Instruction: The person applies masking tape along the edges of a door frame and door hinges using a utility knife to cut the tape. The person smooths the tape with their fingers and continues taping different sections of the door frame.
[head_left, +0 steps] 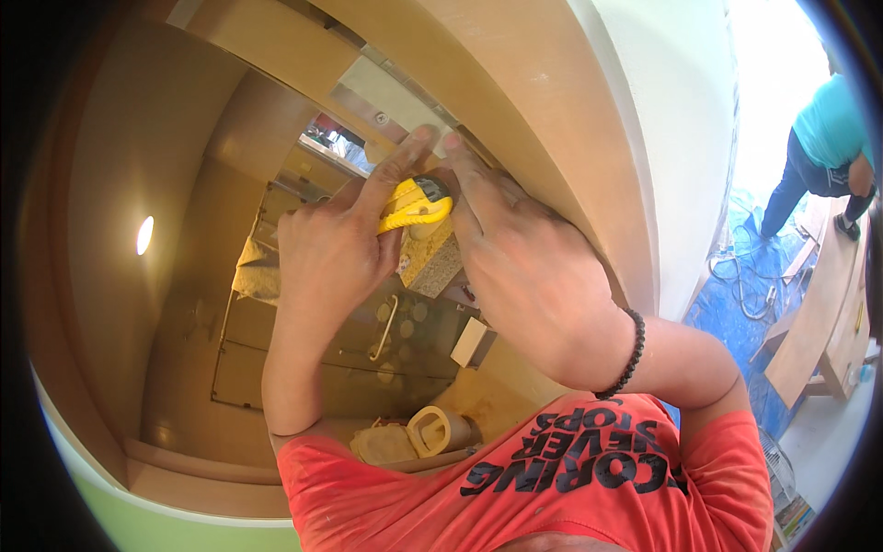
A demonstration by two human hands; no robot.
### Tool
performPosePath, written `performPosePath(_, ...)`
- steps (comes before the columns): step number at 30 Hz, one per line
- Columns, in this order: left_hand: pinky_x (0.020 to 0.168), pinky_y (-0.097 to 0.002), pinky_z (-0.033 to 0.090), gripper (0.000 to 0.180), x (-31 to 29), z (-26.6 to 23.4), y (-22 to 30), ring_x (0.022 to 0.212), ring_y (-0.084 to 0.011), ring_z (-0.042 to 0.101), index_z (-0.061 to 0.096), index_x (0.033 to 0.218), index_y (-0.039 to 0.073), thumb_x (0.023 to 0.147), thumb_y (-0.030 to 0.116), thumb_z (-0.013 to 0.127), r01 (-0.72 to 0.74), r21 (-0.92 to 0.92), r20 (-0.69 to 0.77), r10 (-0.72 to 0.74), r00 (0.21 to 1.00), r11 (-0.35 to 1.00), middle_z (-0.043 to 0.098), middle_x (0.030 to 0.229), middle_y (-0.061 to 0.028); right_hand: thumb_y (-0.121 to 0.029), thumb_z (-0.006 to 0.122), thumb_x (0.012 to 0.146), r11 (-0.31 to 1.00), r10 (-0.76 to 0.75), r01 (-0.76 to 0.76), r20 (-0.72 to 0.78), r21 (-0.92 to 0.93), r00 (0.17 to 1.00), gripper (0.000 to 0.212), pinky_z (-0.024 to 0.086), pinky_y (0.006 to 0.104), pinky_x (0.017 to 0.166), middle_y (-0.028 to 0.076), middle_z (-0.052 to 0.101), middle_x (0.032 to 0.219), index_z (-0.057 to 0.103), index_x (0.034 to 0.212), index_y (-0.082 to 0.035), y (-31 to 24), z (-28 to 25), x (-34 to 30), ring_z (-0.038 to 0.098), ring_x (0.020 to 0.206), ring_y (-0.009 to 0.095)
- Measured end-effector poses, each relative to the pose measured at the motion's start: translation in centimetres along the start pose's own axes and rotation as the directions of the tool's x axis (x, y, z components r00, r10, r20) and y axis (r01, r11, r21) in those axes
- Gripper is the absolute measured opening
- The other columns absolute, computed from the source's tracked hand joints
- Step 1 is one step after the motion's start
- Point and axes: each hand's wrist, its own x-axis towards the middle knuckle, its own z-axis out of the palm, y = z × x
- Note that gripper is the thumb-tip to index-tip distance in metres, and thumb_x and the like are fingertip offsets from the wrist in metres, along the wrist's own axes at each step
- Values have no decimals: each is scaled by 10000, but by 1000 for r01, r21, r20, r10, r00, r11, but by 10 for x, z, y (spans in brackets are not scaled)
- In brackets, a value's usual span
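Note:
My left hand (326, 244) is closed around a yellow utility knife (418, 207) with a dark end, and its forefinger reaches up toward a pale metal hinge leaf (382, 99). A screw head shows in that leaf, which lies against the brown door frame (543, 101). My right hand (524, 267) rests along the frame with fingers stretched out, one fingertip close to my left forefinger at the hinge's lower edge. The knife's blade cannot be made out. Some fingers of both hands are hidden.
Through the doorway is a bathroom with a toilet (437, 431), a grab bar (384, 327) and a draped cloth (256, 271). At the right, a person in a teal shirt (828, 124) bends near wooden boards (819, 322) on blue sheeting (727, 299).

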Motion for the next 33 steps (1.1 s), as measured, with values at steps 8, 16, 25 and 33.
performPosePath(8,495,-439,525,942,-1,-3,1,582,-288,683,475,1645,446,801,170,789,-9,62,22,7,1000,998,679,746,-9,-57,641,882,992,111,-108,-44,66,993,610,650,362,854,191,440,1698,579,1479,53,-3,9,-8,761,1019,331)
performPosePath(16,505,-451,535,938,0,-1,4,603,-299,703,460,1657,448,822,184,797,-17,12,12,17,1000,1000,717,798,-16,-141,679,848,996,-21,30,-109,84,994,722,624,353,805,278,558,1581,557,1524,81,13,18,-44,765,829,271)
performPosePath(25,512,-421,556,911,2,10,10,617,-281,721,439,1666,428,856,243,813,-5,28,32,5,999,1000,731,825,-42,-47,636,853,974,-23,21,5,224,1000,750,618,367,886,305,487,1638,483,1572,104,11,17,-61,749,798,266)
performPosePath(33,617,-324,550,453,-18,14,13,691,-169,705,745,1369,117,917,108,771,23,-651,-228,-224,947,759,783,940,-96,4,619,854,951,-100,136,-141,278,985,704,592,406,1010,263,476,1668,539,1551,64,15,10,-58,745,887,268)
